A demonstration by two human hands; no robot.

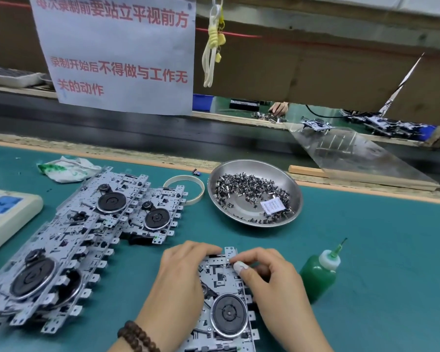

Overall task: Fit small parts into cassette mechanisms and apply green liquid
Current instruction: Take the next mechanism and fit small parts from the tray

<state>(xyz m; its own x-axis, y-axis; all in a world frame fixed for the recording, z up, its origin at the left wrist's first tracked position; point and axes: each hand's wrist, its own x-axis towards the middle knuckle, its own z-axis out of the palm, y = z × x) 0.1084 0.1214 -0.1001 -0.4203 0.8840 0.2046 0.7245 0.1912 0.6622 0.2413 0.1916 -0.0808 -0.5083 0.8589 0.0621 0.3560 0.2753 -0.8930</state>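
A metal cassette mechanism [224, 301] with a black flywheel lies on the green mat right in front of me. My left hand [181, 278] holds its left side, fingers curled over the far edge. My right hand [267, 278] is at its upper right corner, thumb and fingertips pinched together on the plate; any small part between them is hidden. A green liquid bottle [318, 273] with a needle tip stands just right of my right hand. A steel dish [294, 190] of small dark parts sits beyond.
Overlapping rows of cassette mechanisms [87, 229] fill the left of the mat. A tape ring [186, 188] and a crumpled bag [66, 168] lie behind them, a beige box [13, 212] at far left. A conveyor belt [137, 133] and a hanging paper notice [117, 52] are ahead.
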